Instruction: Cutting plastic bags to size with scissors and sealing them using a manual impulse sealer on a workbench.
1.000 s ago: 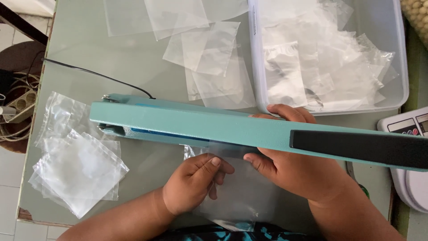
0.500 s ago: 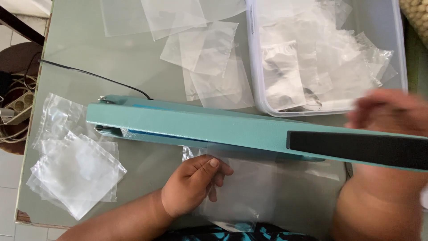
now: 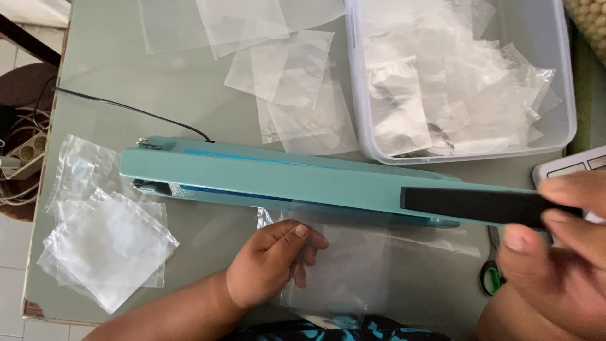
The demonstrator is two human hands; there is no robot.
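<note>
Your right hand (image 3: 555, 252) is wrapped around the black handle (image 3: 470, 206) of the teal sealer arm (image 3: 284, 180), thumb underneath and fingers over the top; the hand is blurred, so you cannot tell how tight the hold is. Your left hand (image 3: 271, 262) lies with fingers loosely curled, pressing flat on one clear plastic bag (image 3: 353, 265) whose upper edge is tucked under the arm. It pinches nothing.

One sealer lies across the table (image 3: 107, 76), its hinge at your left, with one black cord (image 3: 126, 110) running off from there. A stack of clear bags (image 3: 104, 243) sits to the left of your left hand; their number cannot be told. More loose bags (image 3: 284, 76) are scattered beyond the sealer, overlapping. One clear plastic tub (image 3: 461, 76) at the far right holds a crumpled heap of bags. One green scissors handle (image 3: 490, 278) shows beside your right hand.
</note>
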